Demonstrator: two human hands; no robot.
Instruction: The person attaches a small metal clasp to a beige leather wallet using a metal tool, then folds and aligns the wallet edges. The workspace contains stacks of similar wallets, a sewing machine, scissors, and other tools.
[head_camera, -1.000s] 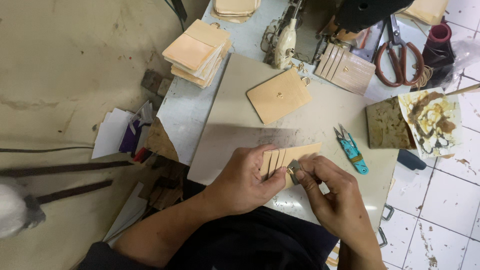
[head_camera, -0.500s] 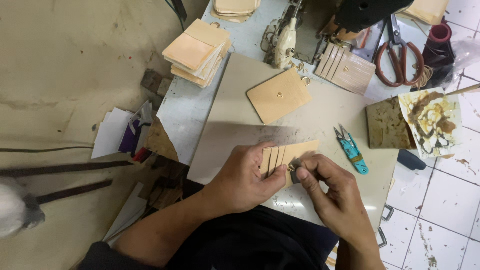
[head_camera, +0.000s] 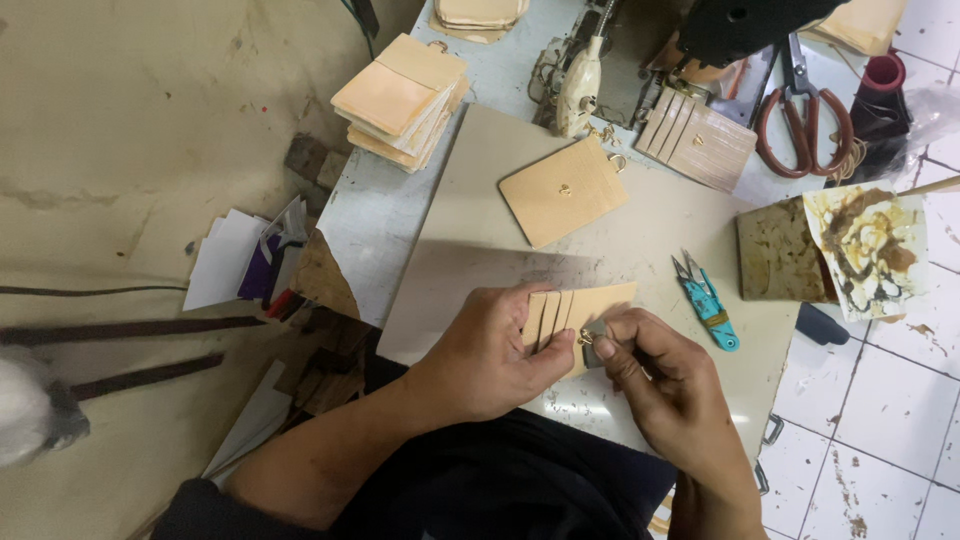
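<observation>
My left hand (head_camera: 492, 352) grips a tan leather card holder piece (head_camera: 580, 308) with several slanted slots, holding it just above the table. My right hand (head_camera: 652, 372) pinches a small grey metal piece (head_camera: 594, 333) against the lower edge of that leather piece, thumb and forefinger closed on it. A small ring fitting shows between the two thumbs. Further back on the grey board (head_camera: 470, 250) lies another tan leather piece (head_camera: 562, 191) with a metal stud.
Teal thread snips (head_camera: 708, 300) lie right of my hands. A stack of tan leather pieces (head_camera: 400, 100), a slotted leather piece (head_camera: 697, 136), red-handled scissors (head_camera: 800, 110), a glue-stained paper (head_camera: 866, 248) and a sewing machine (head_camera: 600, 60) stand at the back. Paper scraps (head_camera: 240, 262) lie on the floor at left.
My right hand has shifted slightly at the edge of the leather piece. The left hand's grip stays the same.
</observation>
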